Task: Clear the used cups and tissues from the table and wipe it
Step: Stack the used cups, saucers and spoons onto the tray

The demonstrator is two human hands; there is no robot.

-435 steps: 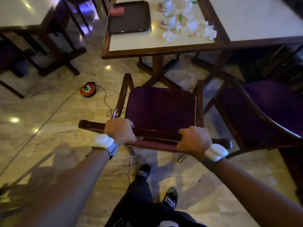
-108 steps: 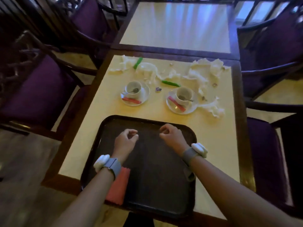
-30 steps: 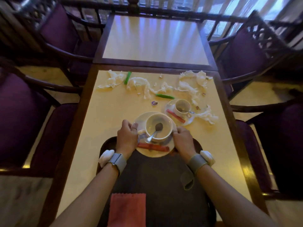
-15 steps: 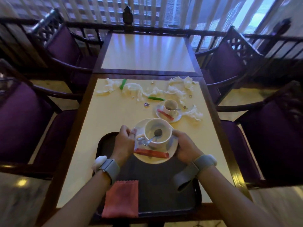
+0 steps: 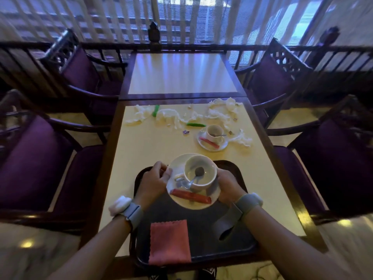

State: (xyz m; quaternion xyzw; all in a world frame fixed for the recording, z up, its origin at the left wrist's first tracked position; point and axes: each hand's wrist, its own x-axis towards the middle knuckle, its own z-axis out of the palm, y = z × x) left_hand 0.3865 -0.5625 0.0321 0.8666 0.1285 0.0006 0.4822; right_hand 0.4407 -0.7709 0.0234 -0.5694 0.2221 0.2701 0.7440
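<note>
Tabletop tray [image 5: 203,241] beneath saucer [image 5: 193,204] between hands [image 5: 153,182] [image 5: 229,186]

Tray [image 5: 245,242] at table [image 5: 141,150] near edge; cloth [image 5: 170,242] on tray; second cup [image 5: 215,133] behind, right; tissues [image 5: 171,117] along far edge

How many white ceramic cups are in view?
2. One white ceramic cup sits on a white saucer that the left hand and right hand grip over the dark tray. The second white cup stands on a second saucer farther back on the cream table. None seems hidden.
</note>
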